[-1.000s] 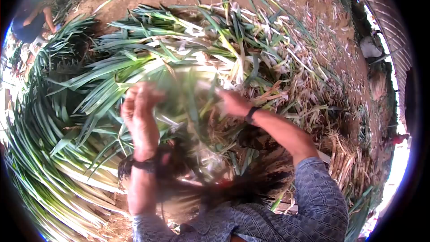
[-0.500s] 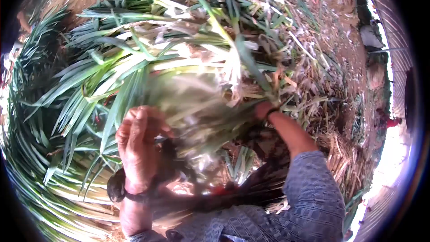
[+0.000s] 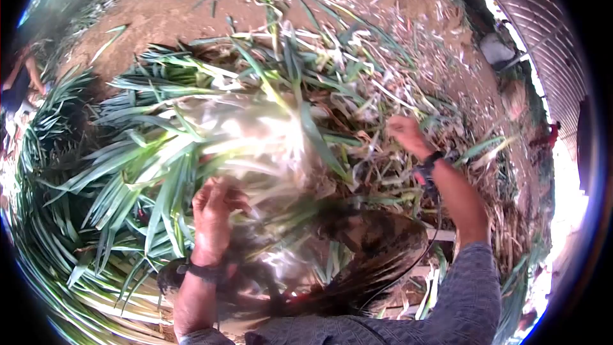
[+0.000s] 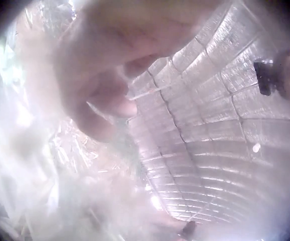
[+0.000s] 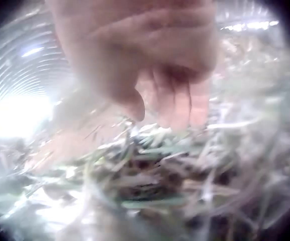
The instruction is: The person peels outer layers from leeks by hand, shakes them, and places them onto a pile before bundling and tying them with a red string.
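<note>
Leeks (image 3: pixel 166 147) lie heaped before me in the head view, green leaves to the left and pale stalks toward the middle. My left hand (image 3: pixel 214 217) is at the near side of this heap with its fingers curled. It appears to grip a leek, whose pale green streaks (image 3: pixel 274 217) blur out to the right of the fingers. In the left wrist view the curled fingers (image 4: pixel 102 120) are close to the camera. My right hand (image 3: pixel 408 135) is over the leaf litter, and in the right wrist view its fingers (image 5: pixel 177 103) hang loosely with nothing held.
Long leeks (image 3: pixel 70 268) are stacked along the left. Leaf scraps (image 3: pixel 377 89) litter the ground to the right, with a loose green leaf (image 3: pixel 488 150) beyond my right wrist. Another person (image 3: pixel 25 80) is at the far left. A ribbed roof (image 3: pixel 543 32) curves overhead at right.
My right hand moved from beside the left hand out to the right, then up over the litter. A loose leaf now shows beyond that wrist. The left hand stayed near its place, fingers curled.
</note>
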Demonstrator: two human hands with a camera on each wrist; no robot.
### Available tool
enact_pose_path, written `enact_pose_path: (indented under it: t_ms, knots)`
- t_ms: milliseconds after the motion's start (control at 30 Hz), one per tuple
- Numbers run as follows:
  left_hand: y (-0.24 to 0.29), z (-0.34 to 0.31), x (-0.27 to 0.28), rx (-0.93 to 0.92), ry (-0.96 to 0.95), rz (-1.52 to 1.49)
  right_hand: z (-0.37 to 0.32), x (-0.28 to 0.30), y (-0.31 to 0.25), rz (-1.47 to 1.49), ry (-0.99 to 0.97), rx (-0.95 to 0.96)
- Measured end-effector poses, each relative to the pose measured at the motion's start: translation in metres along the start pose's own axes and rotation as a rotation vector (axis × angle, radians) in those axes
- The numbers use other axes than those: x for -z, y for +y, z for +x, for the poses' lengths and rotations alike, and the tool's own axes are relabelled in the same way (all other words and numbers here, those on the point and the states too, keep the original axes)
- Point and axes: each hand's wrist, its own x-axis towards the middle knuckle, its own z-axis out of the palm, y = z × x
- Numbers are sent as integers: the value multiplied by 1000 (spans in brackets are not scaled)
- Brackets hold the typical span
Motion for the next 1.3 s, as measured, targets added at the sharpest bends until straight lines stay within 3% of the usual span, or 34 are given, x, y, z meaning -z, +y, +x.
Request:
enact_pose_path:
  t_ms: [33, 100, 167, 233, 267, 367, 400, 533, 633, 667, 700, 767, 833, 867, 967, 1067, 1167, 1267, 1300]
  knots:
    - [0, 1, 2, -15, 11, 5, 20, -30, -47, 125, -46, -64]
    - [-1, 1, 8, -55, 39, 69, 67, -112, -50, 90, -13, 203]
    - [1, -1, 13, -16, 52, 104, 114, -164, -95, 103, -137, 161]
    - [5, -1, 10, 15, 48, 126, 146, -210, -135, 60, -65, 157]
    - [8, -1, 10, 12, 25, 119, 157, -217, -155, -35, -156, 100]
    - [9, 7, 17, -9, -69, 68, 194, -258, -164, -317, -186, 3]
    - [11, 7, 17, 6, -65, 72, 202, -272, -145, -366, -164, 62]
    - [17, 10, 25, 113, -50, 138, 195, -274, -140, -278, -321, -334]
    - [11, 14, 22, 157, -57, 125, 197, -264, -132, -322, -438, -151]
    - [14, 17, 19, 182, -75, 140, 189, -256, -134, -245, -495, -214]
    - [16, 18, 15, 200, -90, 154, 183, -262, -130, -318, -482, -102]
    - [9, 23, 11, 214, -106, 117, 166, -258, -142, -245, -611, -141]
    - [5, 24, 4, 228, -121, 36, 134, -224, -186, 35, -616, -38]
    - [10, 24, -2, 244, -121, 232, 126, -227, -170, 250, -680, -36]
    - [-31, 41, -3, -79, -61, 276, 105, -167, -222, 345, -741, -38]
    - [-52, 64, -10, -83, 121, 77, 73, -128, -251, 521, -745, -18]
    - [-83, 78, 4, -170, 14, 83, 32, -142, -218, 766, -763, -16]
    - [-75, 91, -13, -31, 23, -48, 0, -118, -265, 658, -803, -55]
    - [-75, 94, -23, 87, 133, -141, -5, -130, -244, 534, -788, -47]
